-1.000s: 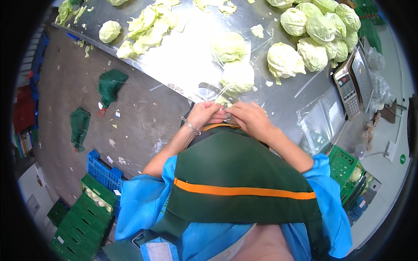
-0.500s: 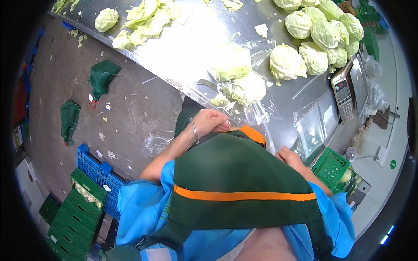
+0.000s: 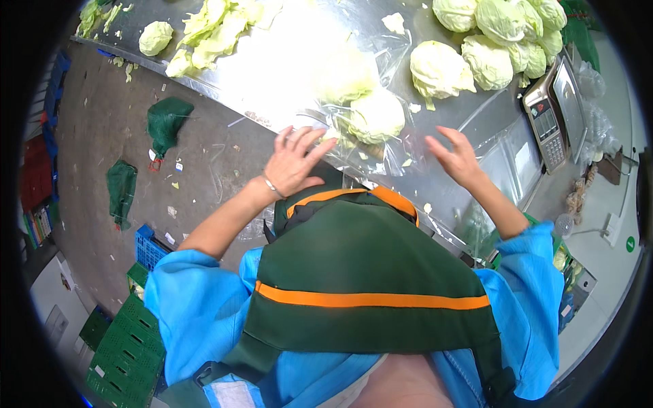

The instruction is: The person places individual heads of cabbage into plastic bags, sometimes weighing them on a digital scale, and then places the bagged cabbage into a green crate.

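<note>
My left hand (image 3: pixel 296 160) is over the near edge of the metal table (image 3: pixel 231 95), fingers spread, with nothing in it. My right hand (image 3: pixel 454 158) hovers above the table's front part, thumb and fingers apart and nothing between them. Between the hands, slightly farther off, a pale green cabbage (image 3: pixel 376 115) rests on crumpled clear plastic film (image 3: pixel 401 158). Another cabbage (image 3: pixel 348 75), washed out by glare, sits just behind it. A trimmed cabbage (image 3: pixel 439 70) with loosened outer leaves lies farther right, beyond my right hand.
Cabbages (image 3: pixel 500 24) are heaped at the far right, beside a scale (image 3: pixel 547 126). Flat clear bags (image 3: pixel 510 166) lie near the right edge. Loose leaves (image 3: pixel 211 34) and a small cabbage (image 3: pixel 156 38) are far left. Green sacks (image 3: pixel 168 126) and crates (image 3: pixel 126 347) stand on the floor.
Both hands have risen from beside my apron toward the table, and their fingers have opened out. The view has shifted slightly, so the table's contents appear higher.
</note>
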Action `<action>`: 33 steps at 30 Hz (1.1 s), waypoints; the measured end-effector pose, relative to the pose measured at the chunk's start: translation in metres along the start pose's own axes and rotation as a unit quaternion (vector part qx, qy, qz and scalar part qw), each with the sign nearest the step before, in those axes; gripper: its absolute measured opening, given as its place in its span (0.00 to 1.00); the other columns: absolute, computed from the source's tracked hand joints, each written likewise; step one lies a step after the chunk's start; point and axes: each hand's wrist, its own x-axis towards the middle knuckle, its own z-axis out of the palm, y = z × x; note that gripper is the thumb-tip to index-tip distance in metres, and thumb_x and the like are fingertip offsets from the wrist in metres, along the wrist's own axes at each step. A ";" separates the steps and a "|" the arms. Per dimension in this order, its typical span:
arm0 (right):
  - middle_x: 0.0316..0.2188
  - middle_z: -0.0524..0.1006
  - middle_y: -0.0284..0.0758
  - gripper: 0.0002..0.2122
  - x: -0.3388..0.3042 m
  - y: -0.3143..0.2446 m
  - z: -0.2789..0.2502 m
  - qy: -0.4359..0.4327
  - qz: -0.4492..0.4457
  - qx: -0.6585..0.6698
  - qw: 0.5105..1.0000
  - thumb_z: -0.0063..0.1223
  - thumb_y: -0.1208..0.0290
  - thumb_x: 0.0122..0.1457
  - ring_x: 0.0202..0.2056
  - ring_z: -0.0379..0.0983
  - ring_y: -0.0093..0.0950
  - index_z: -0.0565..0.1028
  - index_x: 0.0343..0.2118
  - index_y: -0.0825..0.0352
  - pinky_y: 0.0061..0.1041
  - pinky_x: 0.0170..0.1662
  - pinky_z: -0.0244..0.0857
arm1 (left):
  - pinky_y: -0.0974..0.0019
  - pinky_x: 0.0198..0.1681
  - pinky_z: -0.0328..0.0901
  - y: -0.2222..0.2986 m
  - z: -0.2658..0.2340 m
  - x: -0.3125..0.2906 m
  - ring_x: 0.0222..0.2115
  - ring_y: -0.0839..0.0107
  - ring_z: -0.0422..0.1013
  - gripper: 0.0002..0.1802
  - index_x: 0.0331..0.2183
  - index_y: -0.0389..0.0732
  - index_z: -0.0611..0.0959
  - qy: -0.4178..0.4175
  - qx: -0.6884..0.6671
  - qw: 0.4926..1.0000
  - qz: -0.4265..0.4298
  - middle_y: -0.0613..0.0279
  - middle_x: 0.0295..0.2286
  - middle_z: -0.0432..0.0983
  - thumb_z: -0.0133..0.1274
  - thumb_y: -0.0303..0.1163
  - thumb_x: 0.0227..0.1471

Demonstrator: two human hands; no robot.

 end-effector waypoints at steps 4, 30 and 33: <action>0.41 0.71 0.35 0.16 0.039 -0.021 0.011 -0.012 -0.101 0.061 0.993 0.56 0.79 0.41 0.41 0.67 0.33 0.75 0.37 0.62 0.29 0.42 0.63 | 0.52 0.50 0.48 0.032 0.042 0.018 0.45 0.64 0.60 0.22 0.39 0.50 0.76 0.195 -0.085 0.977 -0.008 0.65 0.40 0.67 0.62 0.34 0.36; 0.34 0.73 0.37 0.10 0.144 -0.074 -0.058 0.425 0.327 0.390 0.749 0.39 0.69 0.62 0.23 0.69 0.20 0.69 0.36 0.71 0.14 0.21 0.63 | 0.64 0.45 0.64 -0.041 -0.106 0.143 0.41 0.68 0.68 0.17 0.45 0.39 0.73 0.219 -0.601 0.769 -0.024 0.56 0.43 0.67 0.49 0.22 0.50; 0.34 0.73 0.38 0.11 0.143 -0.077 -0.060 0.428 0.288 0.331 0.790 0.39 0.69 0.62 0.26 0.70 0.21 0.70 0.38 0.71 0.16 0.23 0.65 | 0.65 0.44 0.65 -0.035 -0.107 0.141 0.38 0.70 0.69 0.09 0.38 0.38 0.74 0.331 -0.539 0.773 -0.042 0.57 0.41 0.69 0.48 0.24 0.52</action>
